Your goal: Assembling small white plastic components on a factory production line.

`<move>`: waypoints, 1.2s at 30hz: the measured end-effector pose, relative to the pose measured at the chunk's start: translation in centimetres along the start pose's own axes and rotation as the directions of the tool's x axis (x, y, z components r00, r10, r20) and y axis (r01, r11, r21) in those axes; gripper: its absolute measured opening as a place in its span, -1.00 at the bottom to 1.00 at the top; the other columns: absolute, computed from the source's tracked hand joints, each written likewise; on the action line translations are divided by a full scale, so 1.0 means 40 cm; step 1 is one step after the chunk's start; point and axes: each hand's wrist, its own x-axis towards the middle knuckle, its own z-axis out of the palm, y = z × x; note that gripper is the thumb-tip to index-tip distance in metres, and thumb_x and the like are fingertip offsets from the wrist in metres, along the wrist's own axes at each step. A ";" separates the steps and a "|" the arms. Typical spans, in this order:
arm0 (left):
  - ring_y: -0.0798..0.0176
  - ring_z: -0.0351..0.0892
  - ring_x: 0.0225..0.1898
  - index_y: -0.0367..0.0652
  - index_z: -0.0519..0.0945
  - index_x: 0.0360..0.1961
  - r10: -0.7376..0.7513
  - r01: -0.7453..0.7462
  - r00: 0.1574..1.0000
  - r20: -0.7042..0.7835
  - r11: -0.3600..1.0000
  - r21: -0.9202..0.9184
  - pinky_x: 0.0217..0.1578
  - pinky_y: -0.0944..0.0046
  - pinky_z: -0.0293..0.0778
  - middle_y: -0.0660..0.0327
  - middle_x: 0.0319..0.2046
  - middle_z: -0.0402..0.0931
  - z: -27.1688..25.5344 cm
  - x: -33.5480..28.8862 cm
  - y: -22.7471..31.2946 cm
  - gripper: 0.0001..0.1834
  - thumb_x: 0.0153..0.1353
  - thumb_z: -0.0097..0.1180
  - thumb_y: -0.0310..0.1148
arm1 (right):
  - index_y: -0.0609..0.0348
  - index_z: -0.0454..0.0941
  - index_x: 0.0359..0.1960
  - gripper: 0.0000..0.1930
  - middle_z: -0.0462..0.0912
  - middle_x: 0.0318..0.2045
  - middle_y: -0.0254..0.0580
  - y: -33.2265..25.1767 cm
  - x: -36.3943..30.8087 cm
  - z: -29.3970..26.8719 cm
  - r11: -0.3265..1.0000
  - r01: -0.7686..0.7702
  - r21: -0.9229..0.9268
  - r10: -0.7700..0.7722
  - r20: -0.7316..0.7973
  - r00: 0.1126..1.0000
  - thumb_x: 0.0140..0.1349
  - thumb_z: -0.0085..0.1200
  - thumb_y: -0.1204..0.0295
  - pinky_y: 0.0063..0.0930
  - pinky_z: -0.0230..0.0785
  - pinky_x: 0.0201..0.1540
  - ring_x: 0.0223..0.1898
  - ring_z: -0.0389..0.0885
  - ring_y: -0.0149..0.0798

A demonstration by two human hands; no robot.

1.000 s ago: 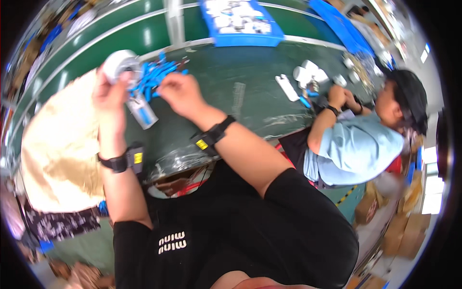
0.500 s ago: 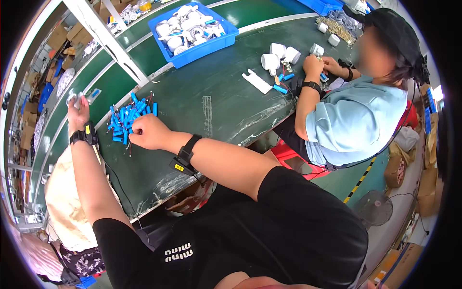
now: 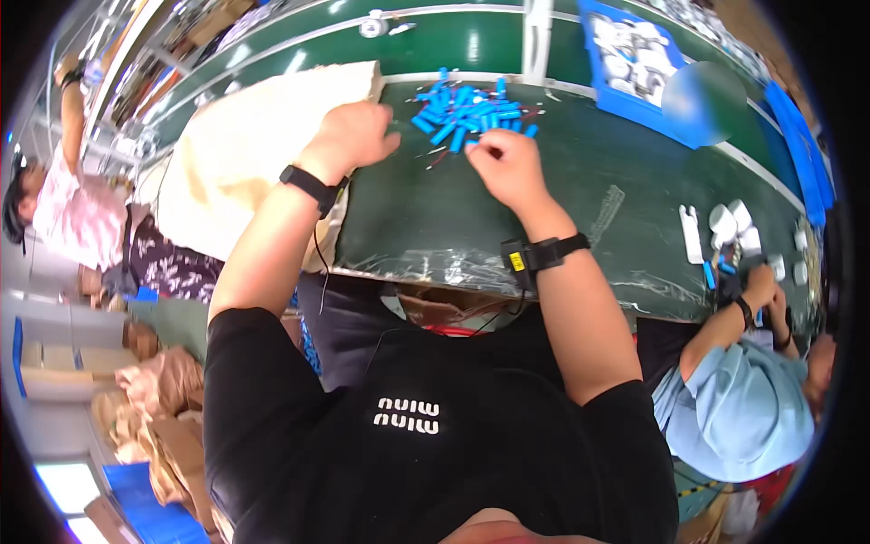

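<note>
A heap of blue cylindrical battery cells (image 3: 471,113) with thin leads lies on the green table (image 3: 435,213). My right hand (image 3: 512,168) is closed at the heap's near edge, thumb and forefinger bent together beside a blue cell. What sits between those fingertips, if anything, is hidden. To the left of the heap, my left hand (image 3: 358,136) hovers by the edge of a large beige sheet or bag (image 3: 263,127). Its thumb stands apart from the fingers and no object shows in it; the other fingertips are partly hidden and slightly blurred.
Beyond the table runs a green conveyor (image 3: 462,45) bearing a small white part (image 3: 373,25). A blue bin (image 3: 625,107) of white parts stands at the far right. On the right a co-worker in light blue (image 3: 739,408) handles pieces near white cups (image 3: 725,222). Another person (image 3: 72,204) is at left.
My view has swung left. My left hand has come back from over the conveyor, where it was beside white parts, to near the heap. My right hand stays at the cells.
</note>
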 end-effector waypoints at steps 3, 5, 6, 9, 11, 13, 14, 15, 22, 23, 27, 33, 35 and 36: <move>-0.21 0.69 -0.07 -0.17 0.68 0.03 0.033 -0.026 0.986 0.163 0.999 -0.046 0.00 -0.08 0.59 -0.08 -0.16 0.73 0.041 -0.148 -0.098 -0.58 0.21 0.25 -0.17 | 0.29 0.56 -0.57 -0.73 0.54 -0.64 -0.15 0.000 0.010 0.041 0.995 -0.098 -0.010 0.098 0.046 0.994 0.19 0.32 0.41 -0.36 0.31 -0.48 -0.59 0.47 -0.32; -0.19 0.71 -0.07 -0.17 0.64 0.11 0.036 -0.040 0.998 0.044 0.994 0.103 0.01 -0.09 0.59 -0.08 -0.17 0.73 0.082 -0.233 -0.151 -0.52 0.21 0.25 -0.16 | 0.29 0.57 -0.56 -0.73 0.52 -0.66 -0.24 0.006 0.013 0.057 0.996 -0.077 -0.034 0.079 0.058 0.995 0.21 0.33 0.41 -0.41 0.28 -0.49 -0.59 0.43 -0.41; -0.18 0.72 -0.06 -0.17 0.64 0.12 0.040 -0.038 0.999 -0.006 0.982 0.185 0.02 -0.10 0.59 -0.09 -0.18 0.73 0.095 -0.271 -0.165 -0.51 0.20 0.25 -0.16 | 0.28 0.59 -0.55 -0.73 0.50 -0.67 -0.34 0.009 0.009 0.060 0.996 -0.070 -0.057 0.073 0.053 0.996 0.24 0.34 0.41 -0.46 0.25 -0.49 -0.58 0.39 -0.51; -0.16 0.72 -0.07 -0.17 0.70 -0.03 -0.122 0.200 0.965 -0.231 0.914 0.353 0.00 -0.10 0.59 -0.09 -0.20 0.73 0.123 -0.384 -0.178 -0.63 0.21 0.21 -0.20 | 0.30 0.59 -0.54 -0.73 0.50 -0.68 -0.38 0.011 0.005 0.048 0.996 -0.056 -0.067 0.061 0.067 0.996 0.26 0.33 0.42 -0.46 0.24 -0.49 -0.57 0.38 -0.54; -0.14 0.74 -0.13 -0.19 0.72 -0.12 -0.236 0.254 0.967 -0.098 0.927 0.274 -0.05 -0.08 0.61 -0.09 -0.26 0.73 0.131 -0.398 -0.226 -0.66 0.20 0.23 -0.18 | 0.28 0.62 -0.53 -0.76 0.51 -0.66 -0.43 0.020 0.001 0.044 0.994 -0.057 -0.091 0.063 0.072 0.995 0.28 0.30 0.45 -0.48 0.22 -0.49 -0.56 0.38 -0.56; -0.13 0.76 -0.18 -0.20 0.75 -0.22 -0.326 0.313 0.945 0.040 0.930 0.193 -0.11 -0.05 0.64 -0.09 -0.31 0.73 0.121 -0.424 -0.252 -0.68 0.20 0.24 -0.16 | 0.27 0.62 -0.53 -0.76 0.51 -0.66 -0.45 0.053 -0.006 0.041 0.995 -0.066 -0.076 0.075 0.120 0.990 0.29 0.28 0.45 -0.50 0.23 -0.48 -0.56 0.39 -0.55; -0.12 0.75 -0.29 -0.20 0.75 -0.30 -0.311 0.317 0.944 -0.111 0.947 0.048 -0.20 -0.03 0.63 -0.08 -0.40 0.71 0.105 -0.448 -0.250 -0.72 0.21 0.22 -0.18 | 0.25 0.63 -0.54 -0.76 0.51 -0.66 -0.47 0.056 -0.006 0.040 0.994 -0.090 -0.059 0.099 0.163 0.982 0.30 0.27 0.45 -0.52 0.24 -0.47 -0.56 0.41 -0.55; -0.11 0.73 -0.41 -0.20 0.76 -0.38 -0.309 0.294 0.914 -0.264 0.951 -0.095 -0.30 -0.01 0.63 -0.08 -0.49 0.69 0.088 -0.468 -0.251 -0.73 0.22 0.19 -0.21 | 0.24 0.68 -0.43 -0.84 0.61 -0.54 -0.44 0.040 -0.005 0.038 0.976 -0.214 -0.044 0.218 0.258 0.941 0.32 0.25 0.46 -0.55 0.31 -0.39 -0.47 0.51 -0.55; 0.49 0.38 -0.58 -0.26 0.59 -0.47 -0.737 0.153 0.562 -0.376 0.539 -0.828 -0.51 0.27 0.33 0.31 -0.67 0.44 0.121 -0.512 -0.328 -0.71 0.40 0.15 -0.33 | 0.18 0.68 -0.04 -0.80 0.74 -0.24 -0.31 -0.012 -0.037 0.152 0.980 -0.186 -0.074 0.198 0.482 0.853 0.32 0.22 0.58 -0.47 0.57 -0.04 -0.18 0.68 -0.42; 0.49 0.38 -0.58 -0.26 0.59 -0.47 -0.731 0.139 0.568 -0.379 0.539 -0.831 -0.51 0.27 0.33 0.31 -0.67 0.44 0.127 -0.511 -0.324 -0.71 0.40 0.15 -0.33 | 0.18 0.68 -0.05 -0.82 0.75 -0.23 -0.31 -0.055 -0.041 0.196 0.979 -0.201 -0.035 0.185 0.571 0.800 0.33 0.22 0.57 -0.45 0.58 -0.04 -0.17 0.69 -0.42; 0.29 0.45 -0.59 -0.22 0.58 -0.50 -0.624 0.001 0.383 -0.681 0.737 -0.675 -0.50 0.16 0.38 0.12 -0.66 0.47 0.255 -0.459 -0.356 -0.70 0.32 0.24 -0.25 | 0.18 0.70 0.01 -0.71 0.79 -0.20 -0.12 -0.257 -0.044 0.437 0.962 0.274 0.008 -0.229 0.575 0.785 0.30 0.06 0.60 -0.33 0.61 -0.05 -0.14 0.75 -0.29; 0.48 0.38 -0.58 -0.29 0.59 -0.27 -0.641 -0.081 0.652 -0.405 0.472 -0.878 -0.61 0.37 0.30 0.34 -0.54 0.51 0.260 -0.493 -0.338 -0.76 0.47 0.19 -0.31 | 0.24 0.77 -0.33 -0.82 0.77 -0.25 0.12 -0.290 -0.075 0.628 0.921 0.190 -0.341 0.070 0.624 0.778 0.05 0.22 0.47 -0.02 0.63 -0.18 -0.13 0.78 0.13; 0.44 0.48 -0.59 -0.32 0.59 -0.22 -0.650 0.018 0.714 -0.259 0.387 -0.922 -0.59 0.36 0.40 0.28 -0.55 0.55 0.198 -0.515 -0.266 -0.76 0.48 0.17 -0.31 | 0.27 0.77 -0.30 -0.80 0.77 -0.22 0.15 -0.253 -0.102 0.641 0.900 0.255 -0.353 -0.006 0.574 0.819 0.04 0.25 0.46 -0.02 0.64 -0.12 -0.11 0.78 0.13; 0.42 0.53 -0.58 -0.34 0.59 -0.19 -0.625 0.023 0.731 -0.274 0.424 -0.905 -0.57 0.35 0.45 0.26 -0.56 0.57 0.193 -0.533 -0.250 -0.76 0.49 0.16 -0.32 | 0.28 0.77 -0.27 -0.77 0.77 -0.21 0.16 -0.265 -0.108 0.633 0.892 0.278 -0.355 -0.033 0.564 0.825 0.03 0.27 0.46 -0.02 0.64 -0.10 -0.10 0.78 0.12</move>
